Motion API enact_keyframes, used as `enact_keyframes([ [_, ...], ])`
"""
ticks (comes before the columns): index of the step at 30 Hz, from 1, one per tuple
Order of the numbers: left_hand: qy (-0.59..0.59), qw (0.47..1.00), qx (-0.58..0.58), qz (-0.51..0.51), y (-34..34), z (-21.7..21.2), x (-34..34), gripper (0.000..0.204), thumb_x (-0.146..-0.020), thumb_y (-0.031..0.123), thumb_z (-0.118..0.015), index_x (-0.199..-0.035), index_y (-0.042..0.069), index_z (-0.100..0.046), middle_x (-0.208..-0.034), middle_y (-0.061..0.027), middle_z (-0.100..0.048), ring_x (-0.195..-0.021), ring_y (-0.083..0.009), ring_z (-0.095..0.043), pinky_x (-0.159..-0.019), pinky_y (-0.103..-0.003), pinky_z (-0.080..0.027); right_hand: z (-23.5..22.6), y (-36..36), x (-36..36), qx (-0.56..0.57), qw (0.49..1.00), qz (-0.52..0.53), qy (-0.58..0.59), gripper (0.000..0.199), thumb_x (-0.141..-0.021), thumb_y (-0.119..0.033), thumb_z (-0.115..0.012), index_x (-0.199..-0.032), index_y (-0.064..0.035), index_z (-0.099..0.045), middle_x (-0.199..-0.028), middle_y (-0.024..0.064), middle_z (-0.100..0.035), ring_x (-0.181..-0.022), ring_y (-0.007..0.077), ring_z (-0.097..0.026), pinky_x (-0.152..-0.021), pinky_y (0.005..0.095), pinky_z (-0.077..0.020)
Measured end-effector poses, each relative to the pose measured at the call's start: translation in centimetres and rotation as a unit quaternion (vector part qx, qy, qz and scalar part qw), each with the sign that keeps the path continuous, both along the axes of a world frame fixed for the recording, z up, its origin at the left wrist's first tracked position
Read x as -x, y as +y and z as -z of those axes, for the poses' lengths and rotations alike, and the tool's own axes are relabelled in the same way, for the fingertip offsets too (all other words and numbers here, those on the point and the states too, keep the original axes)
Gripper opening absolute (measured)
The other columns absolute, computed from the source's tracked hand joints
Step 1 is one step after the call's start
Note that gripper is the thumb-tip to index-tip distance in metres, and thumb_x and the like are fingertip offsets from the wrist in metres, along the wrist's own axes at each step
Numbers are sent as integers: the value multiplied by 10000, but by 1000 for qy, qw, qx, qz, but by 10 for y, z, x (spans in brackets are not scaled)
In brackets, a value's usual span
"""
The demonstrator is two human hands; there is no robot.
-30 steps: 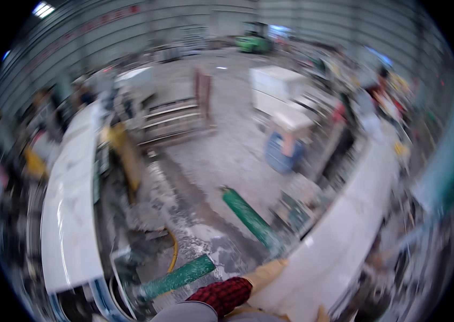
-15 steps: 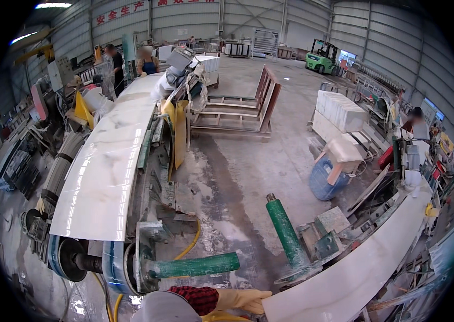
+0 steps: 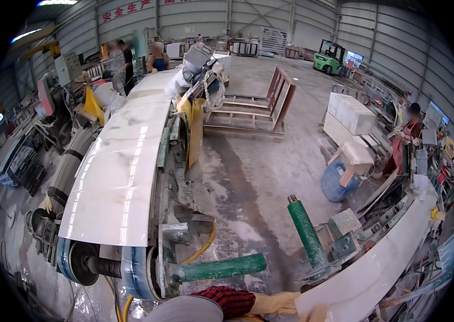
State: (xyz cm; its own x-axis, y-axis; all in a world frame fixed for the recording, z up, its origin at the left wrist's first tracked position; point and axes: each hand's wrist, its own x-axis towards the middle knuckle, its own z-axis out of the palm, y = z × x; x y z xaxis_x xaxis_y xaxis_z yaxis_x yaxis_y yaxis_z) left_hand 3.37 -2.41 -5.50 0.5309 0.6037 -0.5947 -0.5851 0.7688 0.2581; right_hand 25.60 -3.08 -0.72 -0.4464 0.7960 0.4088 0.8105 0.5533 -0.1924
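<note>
Right at the bottom edge, a gloved hand (image 3: 278,304) in a tan work glove is reaching out of a red-checked sleeve (image 3: 231,298) and pressing against the near end of the long white stone slab (image 3: 377,268). Which of the two hands it is cannot be told; the fingers are lying hidden against the slab's end, so whether they are closed around it cannot be told, and no second hand is showing. The slab is running away to the right from that hand, resting on a metal frame. Just left of the slab's near end, a green roller (image 3: 219,267) is lying level, and a second green roller (image 3: 306,232) is standing tilted just beyond the slab's edge. Further left of the slab, a broad polished white slab (image 3: 122,172) is sitting on a machine bed. Beyond the slab's middle, a blue barrel (image 3: 335,182) is standing on the wet concrete floor (image 3: 253,161). Farther back, a wooden rack (image 3: 262,110) is standing, and a green forklift (image 3: 330,56) is waiting far behind
</note>
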Motion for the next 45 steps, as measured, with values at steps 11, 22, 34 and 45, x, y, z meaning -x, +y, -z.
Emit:
enact_keyframes([
  [11, -40, 997, -23, -63, 17, 30, -29, 650, -1237, 556, -667, -1720, 131, -577, -1591, -88, -754, -1457, -241, -711, -1219, -453, -597, 57, 53, 4, -241, 849, -20, -470, 563, -1227, -303, -635, -1681, 27, -672, -1718, 337, -658, -1641, 538, -564, -1443, 631, -379],
  [22, 12, 993, -102, -57, -4, -4, -12, 748, -1197, 575, -739, -1794, 176, -531, -1600, -54, -717, -1487, -237, -700, -1207, -402, -607, 32, -43, -130, 48, 995, 53, -73, 485, -1172, -235, -691, -1560, 56, -706, -1551, 317, -738, -1437, 499, -696, -1286, 564, -531],
  [34, 106, 974, -34, -199, -178, -52, 139, 571, -1279, 424, -597, -1753, 107, -593, -1746, -66, -711, -1507, -244, -726, -1260, -395, -614, 58, -141, -171, 115, 936, 245, 223, 424, -1174, -237, -684, -1467, 59, -766, -1401, 323, -812, -1318, 478, -756, -1203, 544, -589],
  [45, 276, 872, 95, -394, -421, -111, 237, 511, -1292, 333, -558, -1720, 62, -630, -1773, -128, -679, -1593, -299, -674, -1356, -460, -549, 111, -244, 39, 683, 626, 109, 359, 573, -1251, -433, -593, -1472, 49, -809, -1390, 248, -868, -1310, 359, -798, -1211, 451, -575],
])
